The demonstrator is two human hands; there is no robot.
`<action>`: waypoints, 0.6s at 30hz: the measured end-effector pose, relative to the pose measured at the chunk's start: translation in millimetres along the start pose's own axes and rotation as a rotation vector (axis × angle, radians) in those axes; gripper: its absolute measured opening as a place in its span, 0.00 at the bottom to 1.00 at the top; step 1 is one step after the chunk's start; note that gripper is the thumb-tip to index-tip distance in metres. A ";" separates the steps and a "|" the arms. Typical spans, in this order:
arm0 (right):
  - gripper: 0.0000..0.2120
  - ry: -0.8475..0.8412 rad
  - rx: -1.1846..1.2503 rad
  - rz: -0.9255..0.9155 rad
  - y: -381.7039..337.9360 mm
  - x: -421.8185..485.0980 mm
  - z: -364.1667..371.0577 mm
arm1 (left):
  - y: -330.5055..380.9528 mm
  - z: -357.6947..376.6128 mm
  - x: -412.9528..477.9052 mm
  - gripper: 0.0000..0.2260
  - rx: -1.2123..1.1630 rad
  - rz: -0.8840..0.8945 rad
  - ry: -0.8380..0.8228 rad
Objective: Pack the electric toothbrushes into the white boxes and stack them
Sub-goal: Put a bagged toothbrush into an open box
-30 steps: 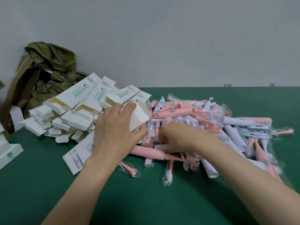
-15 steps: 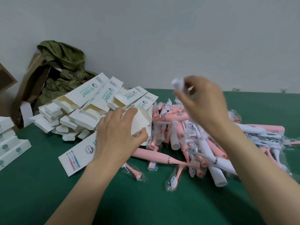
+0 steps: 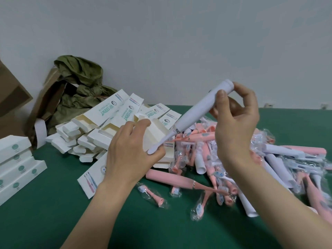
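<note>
— What can't you make out?

— Whether the brush head is inside the box yet. The right hand (image 3: 235,126) pinches the pale toothbrush (image 3: 195,112) near its butt end, with its fingers (image 3: 221,97) curled round it. The brush slants down to the open box (image 3: 156,130), which the left hand (image 3: 131,150) grips. The head lies at the box mouth against the thumb, and that hand covers much of the box.

— Anything cut off?

— The stack of closed boxes (image 3: 18,164) runs off the left edge. The heap of toothbrushes (image 3: 233,159) runs off the right, partly behind the right forearm. Many are in clear wrap and hard to tell apart.

— And round about?

— A pile of empty boxes (image 3: 100,126) sits behind the left hand, with a flat box (image 3: 91,178) under its wrist. A pink toothbrush (image 3: 170,178) lies just in front on the green worktop (image 3: 53,212). Crumpled green material (image 3: 80,87) and brown cardboard (image 3: 10,97) are by the wall.
</note>
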State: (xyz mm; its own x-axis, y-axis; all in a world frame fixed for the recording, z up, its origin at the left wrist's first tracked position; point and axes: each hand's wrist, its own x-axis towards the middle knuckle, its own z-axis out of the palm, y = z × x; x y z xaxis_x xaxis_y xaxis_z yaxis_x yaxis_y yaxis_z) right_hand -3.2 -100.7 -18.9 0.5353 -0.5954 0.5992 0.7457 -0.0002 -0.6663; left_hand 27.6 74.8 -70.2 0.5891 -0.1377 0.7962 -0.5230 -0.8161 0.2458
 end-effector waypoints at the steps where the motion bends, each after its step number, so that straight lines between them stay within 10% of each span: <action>1: 0.07 0.009 0.014 -0.013 -0.8 1.1 -0.5 | -0.9 -0.1 0.3 0.24 -0.002 -0.011 0.006; 10: 0.07 0.113 0.107 0.030 -1.5 12.4 -7.1 | -1.1 -0.7 -1.3 0.21 -0.007 -0.020 0.025; 18: 0.10 -0.252 -0.065 0.014 6.2 -12.4 2.1 | 0.9 -0.6 -2.3 0.23 -0.018 -0.001 0.015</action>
State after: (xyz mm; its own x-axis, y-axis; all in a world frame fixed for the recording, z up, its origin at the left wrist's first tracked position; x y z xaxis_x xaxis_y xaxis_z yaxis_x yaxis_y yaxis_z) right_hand -4.3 -91.6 -29.5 0.6335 -0.3764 0.6760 0.7148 -0.0498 -0.6976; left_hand 25.4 74.7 -71.4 0.5806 -0.1286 0.8040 -0.5335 -0.8060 0.2564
